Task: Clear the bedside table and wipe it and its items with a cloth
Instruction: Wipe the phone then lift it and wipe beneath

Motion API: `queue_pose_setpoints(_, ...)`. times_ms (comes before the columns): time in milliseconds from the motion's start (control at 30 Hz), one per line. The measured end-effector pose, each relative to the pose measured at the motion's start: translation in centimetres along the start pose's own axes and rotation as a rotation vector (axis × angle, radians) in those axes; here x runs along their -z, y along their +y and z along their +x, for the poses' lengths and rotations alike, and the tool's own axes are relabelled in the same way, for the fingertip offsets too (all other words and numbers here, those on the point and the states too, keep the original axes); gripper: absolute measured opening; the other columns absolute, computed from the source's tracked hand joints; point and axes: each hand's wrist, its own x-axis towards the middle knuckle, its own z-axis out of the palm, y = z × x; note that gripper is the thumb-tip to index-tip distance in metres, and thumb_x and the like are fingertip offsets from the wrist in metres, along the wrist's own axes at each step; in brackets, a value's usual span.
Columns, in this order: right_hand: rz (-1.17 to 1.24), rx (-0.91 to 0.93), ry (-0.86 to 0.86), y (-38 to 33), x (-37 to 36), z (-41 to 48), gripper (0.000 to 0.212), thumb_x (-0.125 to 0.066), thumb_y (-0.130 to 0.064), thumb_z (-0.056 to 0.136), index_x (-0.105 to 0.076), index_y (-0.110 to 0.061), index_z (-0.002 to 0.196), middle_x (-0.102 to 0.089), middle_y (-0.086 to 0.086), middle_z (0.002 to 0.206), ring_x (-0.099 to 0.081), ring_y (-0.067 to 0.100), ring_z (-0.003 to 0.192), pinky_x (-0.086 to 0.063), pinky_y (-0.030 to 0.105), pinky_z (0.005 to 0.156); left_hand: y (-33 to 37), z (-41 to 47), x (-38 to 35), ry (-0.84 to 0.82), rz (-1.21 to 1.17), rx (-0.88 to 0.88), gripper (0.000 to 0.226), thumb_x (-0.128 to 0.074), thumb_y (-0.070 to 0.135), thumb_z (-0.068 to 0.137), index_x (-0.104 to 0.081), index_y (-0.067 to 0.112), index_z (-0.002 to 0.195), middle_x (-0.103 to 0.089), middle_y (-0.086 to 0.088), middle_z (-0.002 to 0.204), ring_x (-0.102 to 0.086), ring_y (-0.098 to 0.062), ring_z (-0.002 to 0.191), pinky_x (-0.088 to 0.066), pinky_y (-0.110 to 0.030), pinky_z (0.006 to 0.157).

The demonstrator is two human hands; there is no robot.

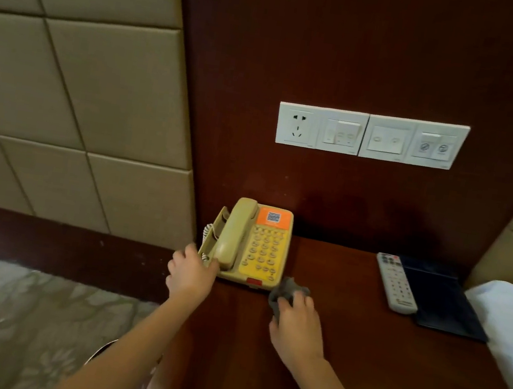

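L hand (191, 273) grips phone (260, 248), R hand (297, 325) grips cloth (287, 294)

The right hand (297, 327) hides most of the crumpled grey cloth (287, 293). The left hand (191, 273) covers the near left corner of the yellow plastic desk phone (260, 248). The marks on the buttons of the white remote control (396, 283) are too small to read. The white bedding (509, 318) is cut off at the right edge.

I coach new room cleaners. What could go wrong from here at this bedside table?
The handset only rests on the telephone; with the left hand at its near-left corner, a tilt could drop it. The coiled cord at that side could snag. A wide sweep of the grey cloth in the right hand could knock the remote control.
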Motion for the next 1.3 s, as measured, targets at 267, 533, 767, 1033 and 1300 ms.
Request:
queue_pose_setpoints(267, 0.235, -0.278, 0.29, 2.0, 1.6, 2.6, 0.032, -0.044, -0.023, 0.098, -0.057, -0.015, 0.126, -0.055, 0.005, 0.117, -0.051, 0.022, 0.11, -0.046, 0.031, 0.087, -2.5, 1.1, -0.5, -0.179, -0.176, -0.008, 0.06, -0.055, 0.039, 0.091, -0.033, 0.019, 0.143, -0.036, -0.017, 0.141, -0.033, -0.035, 0.13, -0.032, -0.043, 0.104)
queue_pose_setpoints(533, 0.402, 0.079, 0.44, -4.4, 2.3, 6.8, 0.037, -0.056, -0.015, 0.093, -0.057, -0.008, 0.129, -0.052, 0.01, 0.12, -0.047, 0.022, 0.116, -0.042, 0.028, 0.093, -4.5, 2.1, -2.3, -0.272, -0.528, 0.068, 0.09, -0.064, 0.041, 0.086, -0.012, 0.007, 0.15, -0.027, -0.015, 0.152, -0.029, -0.029, 0.139, -0.027, -0.043, 0.114)
queue_pose_setpoints(767, -0.055, 0.388, 0.34, -7.8, 0.2, 8.4, 0.033, -0.07, -0.025, 0.081, -0.069, -0.02, 0.114, -0.064, 0.004, 0.114, -0.06, 0.025, 0.102, -0.052, 0.04, 0.081, -4.8, 3.3, -2.3, -0.303, -0.283, -0.137, 0.087, -0.065, 0.038, 0.085, -0.01, 0.03, 0.152, -0.013, -0.007, 0.157, -0.015, -0.028, 0.143, -0.02, -0.042, 0.114)
queue_pose_setpoints(1033, -0.267, 0.47, 0.149, -6.2, 0.3, 8.5, 0.05, -0.03, -0.035, 0.089, -0.057, -0.026, 0.13, -0.055, -0.001, 0.136, -0.042, 0.033, 0.133, -0.032, 0.057, 0.105, -4.6, 4.4, -3.2, -0.368, -0.805, -0.023, 0.048, -0.039, 0.001, 0.093, -0.046, 0.018, 0.137, -0.053, -0.003, 0.127, -0.055, -0.007, 0.097, -0.047, -0.018, 0.078)
queue_pose_setpoints(1300, -0.174, 0.592, 0.029, -5.1, 1.2, 10.3, 0.052, -0.044, -0.023, 0.097, -0.03, -0.028, 0.147, -0.023, -0.002, 0.156, -0.009, 0.028, 0.146, -0.007, 0.045, 0.116, -2.9, 6.1, -2.5, -0.382, -0.815, -0.131, 0.025, -0.037, 0.012, 0.101, -0.057, 0.021, 0.114, -0.06, 0.01, 0.101, -0.057, 0.009, 0.083, -0.045, -0.004, 0.066)
